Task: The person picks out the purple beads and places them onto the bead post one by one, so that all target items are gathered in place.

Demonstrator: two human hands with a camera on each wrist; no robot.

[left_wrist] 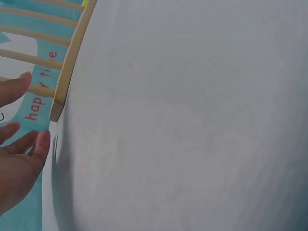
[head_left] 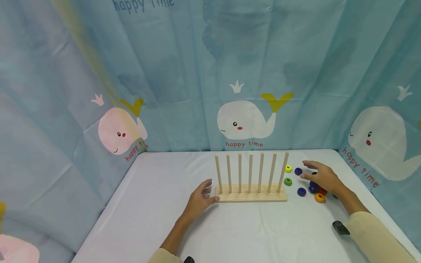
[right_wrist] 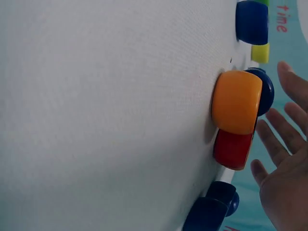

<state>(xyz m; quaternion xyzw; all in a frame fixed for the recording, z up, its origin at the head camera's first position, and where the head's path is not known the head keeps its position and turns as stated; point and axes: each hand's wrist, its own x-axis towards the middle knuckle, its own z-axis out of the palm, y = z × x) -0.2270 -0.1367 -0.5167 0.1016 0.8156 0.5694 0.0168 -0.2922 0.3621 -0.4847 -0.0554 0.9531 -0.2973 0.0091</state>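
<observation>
A wooden rack (head_left: 251, 197) with a row of several upright bare pegs stands on the table. My left hand (head_left: 198, 200) is at the rack's left end, fingers parted and thumb near the base's corner; whether it touches the wood I cannot tell. To the right of the rack lie several loose beads: a yellow bead (head_left: 288, 168), a green bead (head_left: 287, 181), an orange bead (right_wrist: 237, 102), a red bead (right_wrist: 233, 150) and several dark blue ones. Over this group hovers my right hand (head_left: 323, 178), fingers spread, holding nothing and partly hiding the beads beneath.
A white cloth covers the table (head_left: 158, 204). Behind and at both sides hangs a light blue curtain (head_left: 181, 124) printed with whales, crowns and lettering. Some dark blue beads (right_wrist: 207, 214) lie apart from the orange and red ones.
</observation>
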